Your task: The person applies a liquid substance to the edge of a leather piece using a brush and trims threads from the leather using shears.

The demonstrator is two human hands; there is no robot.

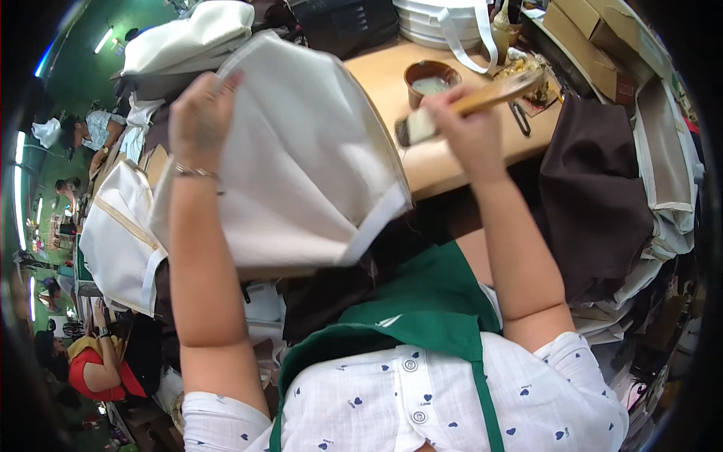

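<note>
My left hand (202,120) is closed on the upper left edge of a large off-white fabric piece (301,151), slightly blurred and held up at an angle over the table edge. A short white strip (380,222) runs along its lower right corner. In my right hand (463,124) is a flat brush (501,92) with a wooden handle; its dark bristle end points left toward the fabric, apart from it. Just beyond this hand stands a brown pot (413,77) holding whitish liquid.
The tan tabletop (376,71) carries a white round tub (422,26), a squeeze bottle (501,34) and black scissors (520,119). Dark brown fabric (595,203) hangs at right, near cardboard boxes (591,38). More white pieces (120,233) lie left; other people sit farther off.
</note>
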